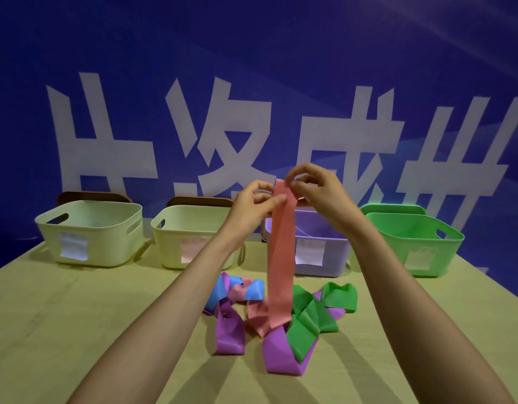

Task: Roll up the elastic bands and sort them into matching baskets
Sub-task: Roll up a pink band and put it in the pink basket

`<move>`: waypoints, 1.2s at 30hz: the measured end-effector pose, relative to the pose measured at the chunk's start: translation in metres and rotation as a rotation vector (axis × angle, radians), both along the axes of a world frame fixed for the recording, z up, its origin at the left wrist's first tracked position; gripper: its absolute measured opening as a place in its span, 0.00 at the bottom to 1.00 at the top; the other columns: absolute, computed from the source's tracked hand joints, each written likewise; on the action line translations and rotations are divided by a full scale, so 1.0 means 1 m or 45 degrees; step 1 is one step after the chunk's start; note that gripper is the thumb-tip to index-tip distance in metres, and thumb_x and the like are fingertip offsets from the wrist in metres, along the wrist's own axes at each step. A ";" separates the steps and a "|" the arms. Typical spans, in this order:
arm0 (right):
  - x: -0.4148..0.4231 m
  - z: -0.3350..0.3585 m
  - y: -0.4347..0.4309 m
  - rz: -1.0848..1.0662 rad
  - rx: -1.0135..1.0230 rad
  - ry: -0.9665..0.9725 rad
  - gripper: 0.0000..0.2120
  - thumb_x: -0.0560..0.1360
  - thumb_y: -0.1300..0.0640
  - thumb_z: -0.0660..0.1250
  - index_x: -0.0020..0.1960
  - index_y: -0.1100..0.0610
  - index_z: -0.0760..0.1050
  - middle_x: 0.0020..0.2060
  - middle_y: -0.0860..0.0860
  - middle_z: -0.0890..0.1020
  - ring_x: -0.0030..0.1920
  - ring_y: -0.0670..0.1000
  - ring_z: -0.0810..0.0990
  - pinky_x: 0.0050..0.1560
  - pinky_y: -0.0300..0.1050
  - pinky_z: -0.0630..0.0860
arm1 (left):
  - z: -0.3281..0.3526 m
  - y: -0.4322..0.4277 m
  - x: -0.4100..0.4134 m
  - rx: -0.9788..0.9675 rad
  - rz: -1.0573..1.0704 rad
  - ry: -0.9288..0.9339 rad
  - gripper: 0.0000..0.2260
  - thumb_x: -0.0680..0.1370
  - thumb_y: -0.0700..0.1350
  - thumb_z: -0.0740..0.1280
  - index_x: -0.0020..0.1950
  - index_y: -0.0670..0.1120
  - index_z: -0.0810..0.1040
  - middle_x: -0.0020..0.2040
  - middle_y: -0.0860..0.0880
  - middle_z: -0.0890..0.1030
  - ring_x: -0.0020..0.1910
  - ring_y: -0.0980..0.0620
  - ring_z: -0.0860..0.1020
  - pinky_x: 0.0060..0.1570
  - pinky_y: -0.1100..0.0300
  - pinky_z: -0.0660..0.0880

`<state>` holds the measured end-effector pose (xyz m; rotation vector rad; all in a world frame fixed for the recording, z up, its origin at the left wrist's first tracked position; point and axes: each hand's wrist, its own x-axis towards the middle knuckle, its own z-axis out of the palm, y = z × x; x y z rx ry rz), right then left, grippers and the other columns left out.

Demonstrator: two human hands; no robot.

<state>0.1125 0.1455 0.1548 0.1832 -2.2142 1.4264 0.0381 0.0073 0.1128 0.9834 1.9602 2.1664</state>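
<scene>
Left hand [252,205], right hand [319,191] pinch pink band [281,258], purple basket [336,258] behind

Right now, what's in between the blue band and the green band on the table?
In the head view, the pink band hangs down between the blue band and the green band, its lower end piled on the table.

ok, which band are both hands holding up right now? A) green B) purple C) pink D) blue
C: the left hand and right hand both pinch the top end of the pink band, which hangs down into the heap of bands on the table.
</scene>
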 end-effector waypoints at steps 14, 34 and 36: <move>-0.004 0.003 0.003 -0.311 0.710 0.058 0.06 0.75 0.56 0.68 0.50 0.49 0.82 0.46 0.48 0.74 0.43 0.42 0.72 0.42 0.32 0.70 | -0.019 0.005 0.011 0.059 0.116 0.127 0.06 0.75 0.40 0.70 0.50 0.49 0.81 0.47 0.48 0.84 0.49 0.52 0.83 0.53 0.55 0.78; 0.002 0.014 0.014 -0.077 0.100 0.139 0.05 0.75 0.58 0.69 0.51 0.57 0.80 0.44 0.52 0.83 0.48 0.52 0.83 0.50 0.45 0.80 | -0.087 0.019 -0.006 -0.264 -0.221 -0.208 0.06 0.75 0.33 0.68 0.46 0.42 0.81 0.37 0.50 0.85 0.37 0.53 0.83 0.49 0.53 0.80; 0.005 0.021 0.017 -0.069 0.065 0.166 0.04 0.76 0.58 0.68 0.49 0.55 0.80 0.44 0.52 0.84 0.48 0.52 0.83 0.51 0.45 0.80 | -0.109 0.021 -0.006 -0.348 -0.226 -0.282 0.05 0.76 0.33 0.66 0.48 0.39 0.79 0.34 0.52 0.84 0.35 0.57 0.82 0.44 0.60 0.80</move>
